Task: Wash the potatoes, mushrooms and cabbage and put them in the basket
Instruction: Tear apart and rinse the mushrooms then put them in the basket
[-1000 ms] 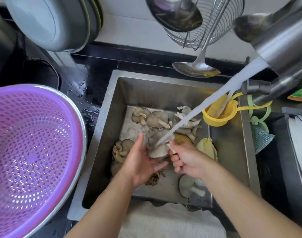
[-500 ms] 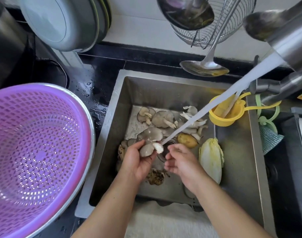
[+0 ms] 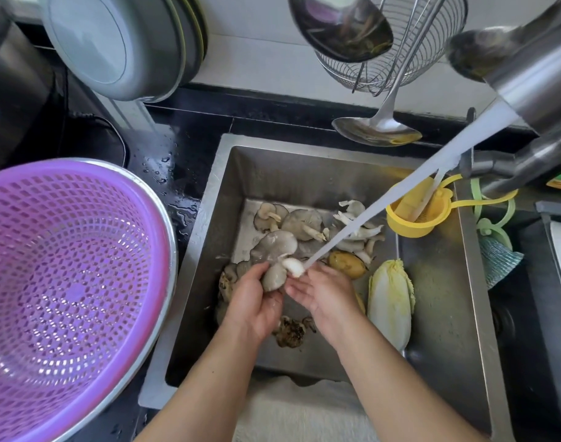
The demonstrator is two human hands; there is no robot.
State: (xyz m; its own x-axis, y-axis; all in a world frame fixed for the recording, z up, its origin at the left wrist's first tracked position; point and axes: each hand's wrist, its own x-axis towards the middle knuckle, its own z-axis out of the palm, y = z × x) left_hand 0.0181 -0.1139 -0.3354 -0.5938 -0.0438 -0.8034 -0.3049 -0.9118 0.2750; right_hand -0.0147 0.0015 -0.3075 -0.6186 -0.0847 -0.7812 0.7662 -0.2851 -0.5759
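Observation:
My left hand [image 3: 255, 304] grips a grey oyster mushroom [image 3: 277, 274] over the steel sink [image 3: 444, 317], its white stem under the running water stream [image 3: 400, 193]. My right hand [image 3: 323, 291] lies open beside it, fingers touching the mushroom's stem. Several more mushrooms [image 3: 301, 223] lie at the back of the sink. A potato [image 3: 347, 264] sits behind my right hand, and a napa cabbage [image 3: 390, 301] lies to its right. The purple basket [image 3: 72, 282] stands in a metal bowl on the counter to the left, with nothing in it.
The tap [image 3: 540, 78] juts in from the upper right. A yellow strainer [image 3: 416, 215] hangs on the sink's right wall. A ladle [image 3: 376, 129] and a wire skimmer [image 3: 400, 43] hang above the sink. Stacked pot lids [image 3: 119, 43] lean at the back left. A white cloth [image 3: 291, 413] lies along the front edge.
My left hand has lifted a mushroom from the pile and holds it under the stream. My right hand opened and came against it. The camera shifted, bringing the cabbage into full view.

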